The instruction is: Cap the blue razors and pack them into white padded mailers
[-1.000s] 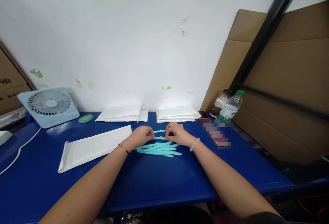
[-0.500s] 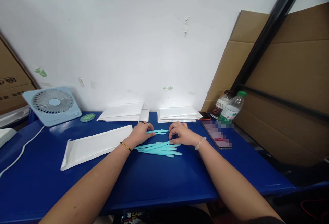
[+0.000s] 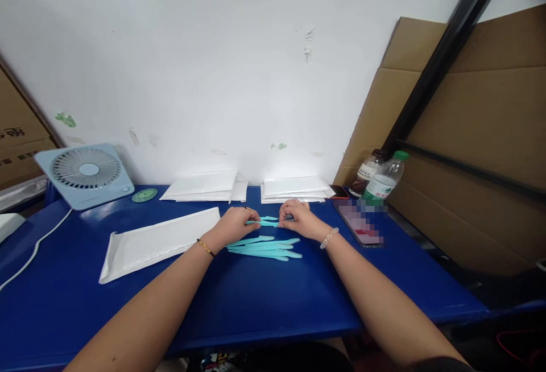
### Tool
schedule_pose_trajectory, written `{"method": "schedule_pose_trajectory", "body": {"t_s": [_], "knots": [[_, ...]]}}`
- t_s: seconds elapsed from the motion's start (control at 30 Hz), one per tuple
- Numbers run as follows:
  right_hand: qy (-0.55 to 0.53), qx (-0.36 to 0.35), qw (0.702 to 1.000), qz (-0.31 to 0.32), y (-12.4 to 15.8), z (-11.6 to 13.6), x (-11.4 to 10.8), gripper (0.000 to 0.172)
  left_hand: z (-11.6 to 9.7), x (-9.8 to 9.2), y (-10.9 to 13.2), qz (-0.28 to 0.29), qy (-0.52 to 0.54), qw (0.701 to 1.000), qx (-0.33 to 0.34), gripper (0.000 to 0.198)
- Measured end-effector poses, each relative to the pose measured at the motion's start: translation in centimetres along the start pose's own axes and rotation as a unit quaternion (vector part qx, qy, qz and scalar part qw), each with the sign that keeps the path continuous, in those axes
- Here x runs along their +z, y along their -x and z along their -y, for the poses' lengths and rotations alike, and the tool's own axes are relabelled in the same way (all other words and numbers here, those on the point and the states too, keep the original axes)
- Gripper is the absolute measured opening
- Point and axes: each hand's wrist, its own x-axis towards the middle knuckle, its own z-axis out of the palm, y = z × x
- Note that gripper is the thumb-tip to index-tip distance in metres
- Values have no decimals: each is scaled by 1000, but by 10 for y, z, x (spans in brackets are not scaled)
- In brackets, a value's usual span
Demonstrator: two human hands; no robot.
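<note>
My left hand (image 3: 236,223) is closed, its thumb and fingers pinching one end of the slim turquoise sticks, which look like eyebrow razors (image 3: 268,224). At their other end my right hand (image 3: 297,218) pinches too, so they lie stretched between both hands just above the blue table. How many are held cannot be made out. Nearer to me lies a loose pile of several more turquoise eyebrow razors (image 3: 264,249), roughly side by side, their left ends partly hidden by my left wrist. A long white padded envelope (image 3: 157,244) lies left of my left hand.
Two stacks of white envelopes, a left stack (image 3: 205,185) and a right stack (image 3: 296,187), lie by the wall. A blue fan (image 3: 87,176) and a green disc (image 3: 145,195) are at left. A phone (image 3: 357,223) and two bottles (image 3: 381,181) stand or lie at right on the blue table (image 3: 273,304).
One razor from the top of the pile has been lifted and joined with those at my left hand. My right fingers moved up slightly and closed on the right end.
</note>
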Motion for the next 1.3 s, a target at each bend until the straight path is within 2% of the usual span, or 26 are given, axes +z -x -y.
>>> {"method": "schedule_pose_trajectory", "body": {"t_s": [0.17, 0.33, 0.47, 0.57, 0.63, 0.7, 0.8, 0.93, 1.07, 1.2, 1.3], "knots": [[6, 9, 1000, -7, -1, -5, 1, 14, 0, 0, -4, -4, -32, 999, -31, 22], [20, 58, 998, -5, 0, -24, -2, 13, 15, -4, -4, -2, -48, 996, -71, 20], [19, 76, 997, -29, 1, -25, -8, 10, 19, -9, 2, -26, -42, 997, -67, 28], [10, 44, 999, -29, 1, -12, -9, 9, 12, -12, 6, 30, -35, 998, -33, 31], [3, 21, 1000, -11, 1, -1, -6, 12, 7, -11, 7, 80, -33, 996, -24, 26], [2, 7, 1000, 13, 1, 9, 0, 16, 3, -6, 6, 102, -36, 994, -34, 18], [6, -7, 999, 47, 0, 17, 7, 21, 1, 0, 4, 80, -42, 995, -41, 15], [12, -17, 999, 43, -1, 17, 8, 17, -2, 3, 0, 33, -34, 998, -32, 18], [42, -7, 999, 17, -1, 6, 1, 15, -1, 3, -5, -2, -54, 998, -44, 18], [67, 45, 997, -7, 2, -10, -10, 14, 7, 6, -8, -28, -69, 994, -78, 17], [64, 50, 997, 9, 7, -13, -23, 13, 15, 11, -8, -48, -68, 994, -69, 33]]}}
